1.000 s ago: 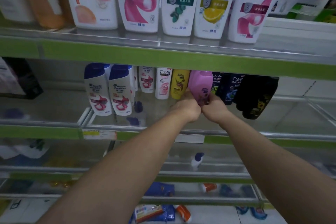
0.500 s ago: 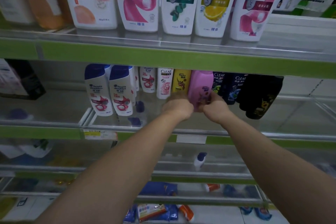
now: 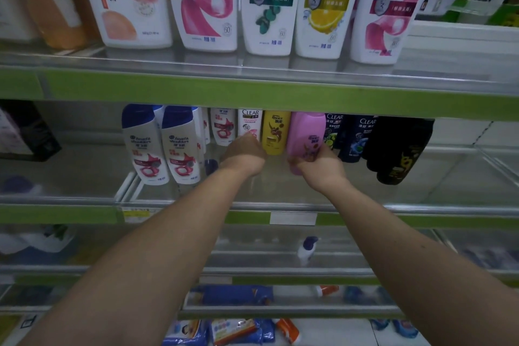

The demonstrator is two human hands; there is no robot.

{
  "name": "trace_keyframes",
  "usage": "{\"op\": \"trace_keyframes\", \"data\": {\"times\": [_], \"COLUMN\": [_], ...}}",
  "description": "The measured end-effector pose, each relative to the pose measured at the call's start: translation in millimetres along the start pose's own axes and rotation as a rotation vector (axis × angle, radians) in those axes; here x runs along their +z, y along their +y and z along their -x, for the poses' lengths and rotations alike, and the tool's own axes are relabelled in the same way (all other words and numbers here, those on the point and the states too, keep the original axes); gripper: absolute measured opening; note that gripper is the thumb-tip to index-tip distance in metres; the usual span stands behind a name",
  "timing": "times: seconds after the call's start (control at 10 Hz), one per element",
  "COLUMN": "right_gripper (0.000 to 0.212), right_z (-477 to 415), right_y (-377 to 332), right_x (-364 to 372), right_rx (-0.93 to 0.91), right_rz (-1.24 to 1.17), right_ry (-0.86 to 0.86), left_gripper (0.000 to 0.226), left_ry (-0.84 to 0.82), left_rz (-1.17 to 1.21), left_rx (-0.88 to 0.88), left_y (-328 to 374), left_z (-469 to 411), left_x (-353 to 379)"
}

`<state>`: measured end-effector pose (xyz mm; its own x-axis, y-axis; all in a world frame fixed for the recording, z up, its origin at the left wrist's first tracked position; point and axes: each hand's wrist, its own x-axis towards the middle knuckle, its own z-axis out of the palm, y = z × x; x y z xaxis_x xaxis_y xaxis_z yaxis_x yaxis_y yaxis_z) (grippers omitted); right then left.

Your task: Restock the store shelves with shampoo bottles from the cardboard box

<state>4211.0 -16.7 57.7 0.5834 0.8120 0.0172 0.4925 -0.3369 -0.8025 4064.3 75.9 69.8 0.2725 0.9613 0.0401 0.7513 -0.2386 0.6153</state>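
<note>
A pink shampoo bottle [image 3: 304, 135] stands on the middle shelf [image 3: 280, 194] between a yellow Rejoice bottle [image 3: 274, 132] and dark Clear bottles [image 3: 355, 135]. My right hand [image 3: 318, 166] grips the pink bottle at its lower end. My left hand [image 3: 245, 156] is a little to the left, fingers curled, reaching toward a white Clear bottle [image 3: 248, 121]; whether it touches that bottle I cannot tell. The cardboard box is not in view.
Two blue-capped white bottles [image 3: 161, 146] stand at the left of the middle shelf, black bottles [image 3: 398, 149] at the right. Large white bottles [image 3: 269, 3] line the upper shelf, whose green edge [image 3: 252, 93] hangs over my hands. Lower shelves hold a small bottle [image 3: 307, 250] and packets.
My hands have come apart: the left has let go of the pink bottle and moved left toward the white bottle. The right still holds the pink bottle.
</note>
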Motion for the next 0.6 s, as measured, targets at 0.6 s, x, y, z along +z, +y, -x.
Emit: {"op": "trace_keyframes", "data": {"times": [0.6], "right_gripper": [0.048], "right_z": [16], "right_y": [-3], "right_x": [-4], "right_rx": [0.046], "right_rz": [-0.01], "right_ry": [-0.007], "left_gripper": [0.025], "left_ry": [-0.105], "left_rz": [0.09], "left_rx": [-0.032], "left_y": [-10], "left_z": [20], "left_x": [-16]}}
